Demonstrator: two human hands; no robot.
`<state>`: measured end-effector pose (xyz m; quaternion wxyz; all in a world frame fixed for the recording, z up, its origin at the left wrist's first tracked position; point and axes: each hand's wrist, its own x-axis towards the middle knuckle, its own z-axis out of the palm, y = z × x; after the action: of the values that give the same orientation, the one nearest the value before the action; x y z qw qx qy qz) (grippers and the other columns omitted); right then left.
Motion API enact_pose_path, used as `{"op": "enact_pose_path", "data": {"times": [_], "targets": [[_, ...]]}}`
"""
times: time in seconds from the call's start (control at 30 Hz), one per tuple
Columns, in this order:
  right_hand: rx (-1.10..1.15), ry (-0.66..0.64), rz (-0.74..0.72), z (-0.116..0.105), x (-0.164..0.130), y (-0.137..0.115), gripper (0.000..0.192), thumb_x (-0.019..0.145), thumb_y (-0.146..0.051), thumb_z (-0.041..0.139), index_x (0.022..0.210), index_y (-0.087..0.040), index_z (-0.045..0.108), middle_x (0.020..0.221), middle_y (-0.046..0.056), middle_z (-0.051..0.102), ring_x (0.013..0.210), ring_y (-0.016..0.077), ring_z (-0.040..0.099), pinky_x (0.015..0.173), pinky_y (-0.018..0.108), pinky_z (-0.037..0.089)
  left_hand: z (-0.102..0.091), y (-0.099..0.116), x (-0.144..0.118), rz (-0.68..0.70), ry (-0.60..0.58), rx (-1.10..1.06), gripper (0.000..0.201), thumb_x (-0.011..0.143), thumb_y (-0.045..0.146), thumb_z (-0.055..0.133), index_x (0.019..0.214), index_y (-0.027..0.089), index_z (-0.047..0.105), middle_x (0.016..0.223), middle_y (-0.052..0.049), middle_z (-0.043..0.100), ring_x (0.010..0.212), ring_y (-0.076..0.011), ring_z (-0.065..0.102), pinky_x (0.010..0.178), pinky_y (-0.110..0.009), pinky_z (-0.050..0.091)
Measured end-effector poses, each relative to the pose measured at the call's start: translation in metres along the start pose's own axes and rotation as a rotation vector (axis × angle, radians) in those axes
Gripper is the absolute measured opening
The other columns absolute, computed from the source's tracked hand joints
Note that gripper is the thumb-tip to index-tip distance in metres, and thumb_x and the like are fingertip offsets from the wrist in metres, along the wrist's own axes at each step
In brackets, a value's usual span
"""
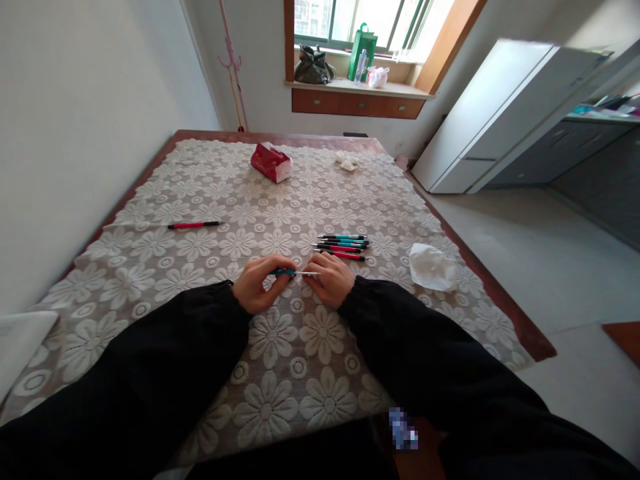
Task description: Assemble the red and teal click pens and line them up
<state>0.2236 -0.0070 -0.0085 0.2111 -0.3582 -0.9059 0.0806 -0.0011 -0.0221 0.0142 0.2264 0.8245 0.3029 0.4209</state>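
Both hands clamped on teal pen — left hand on barrel, right hand pinching white refill end. Step looked like assembly; next called for straight push. Pen pile lay just beyond on desk.

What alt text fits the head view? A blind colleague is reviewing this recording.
Two hands in black sleeves, left hand and right hand, hold a teal pen between them over a floral lace tablecloth. Beyond them lie a bundle of pens, a lone red pen, and a crumpled tissue.
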Motion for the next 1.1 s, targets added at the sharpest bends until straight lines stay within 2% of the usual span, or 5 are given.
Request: {"op": "enact_pose_path", "data": {"times": [0.13, 0.37, 0.6, 0.77, 1.1], "targets": [[0.095, 0.023, 0.003, 0.002, 0.000, 0.001, 0.012, 0.098, -0.022, 0.052, 0.092, -0.019, 0.062, 0.095, 0.008, 0.062, 0.090, 0.0227, 0.054, 0.082, 0.035, 0.044, 0.000, -0.002, -0.001, -0.033, -0.037, 0.016, 0.019, 0.088, 0.017, 0.056, 0.106, 0.019, 0.064, 0.090, -0.005, 0.072, 0.077, -0.0156, 0.067, 0.070, -0.026, 0.054], [0.627, 0.280, 0.191, 0.004, 0.002, 0.007, 0.017, 0.097, -0.025, 0.050, 0.101, -0.020, 0.066, 0.086, 0.003, 0.062, 0.077, 0.0166, 0.058, 0.070, 0.029, 0.046, 0.000, -0.003, -0.002, -0.068, -0.043, 0.043, 0.020, 0.090, 0.018, 0.055, 0.108, 0.019, 0.063, 0.089, -0.004, 0.072, 0.075, -0.0149, 0.067, 0.069, -0.026, 0.053], [1.070, 0.427, 0.332, 0.002, 0.003, 0.014, 0.027, 0.088, -0.047, 0.069, 0.094, -0.021, 0.063, 0.082, 0.001, 0.064, 0.064, 0.0126, 0.054, 0.055, 0.025, 0.046, 0.003, -0.004, 0.000, -0.158, 0.020, 0.042, 0.020, 0.092, 0.020, 0.054, 0.110, 0.019, 0.064, 0.090, -0.005, 0.074, 0.076, -0.0152, 0.069, 0.068, -0.026, 0.055], [1.133, 0.587, 0.311, 0.004, 0.002, 0.014, 0.028, 0.086, -0.048, 0.073, 0.093, -0.022, 0.063, 0.083, 0.001, 0.062, 0.063, 0.0127, 0.054, 0.054, 0.026, 0.048, 0.005, -0.007, 0.001, -0.195, 0.047, 0.071, 0.019, 0.091, 0.019, 0.055, 0.108, 0.020, 0.064, 0.092, -0.005, 0.074, 0.077, -0.0159, 0.069, 0.067, -0.026, 0.054], [1.146, 0.589, 0.279, -0.002, 0.003, 0.008, 0.024, 0.086, -0.043, 0.074, 0.092, -0.021, 0.066, 0.084, 0.003, 0.066, 0.068, 0.0144, 0.058, 0.055, 0.026, 0.049, 0.005, -0.009, -0.001, -0.192, 0.011, 0.099, 0.019, 0.091, 0.018, 0.056, 0.108, 0.019, 0.064, 0.091, -0.004, 0.071, 0.069, -0.0141, 0.065, 0.062, -0.025, 0.051]]}}
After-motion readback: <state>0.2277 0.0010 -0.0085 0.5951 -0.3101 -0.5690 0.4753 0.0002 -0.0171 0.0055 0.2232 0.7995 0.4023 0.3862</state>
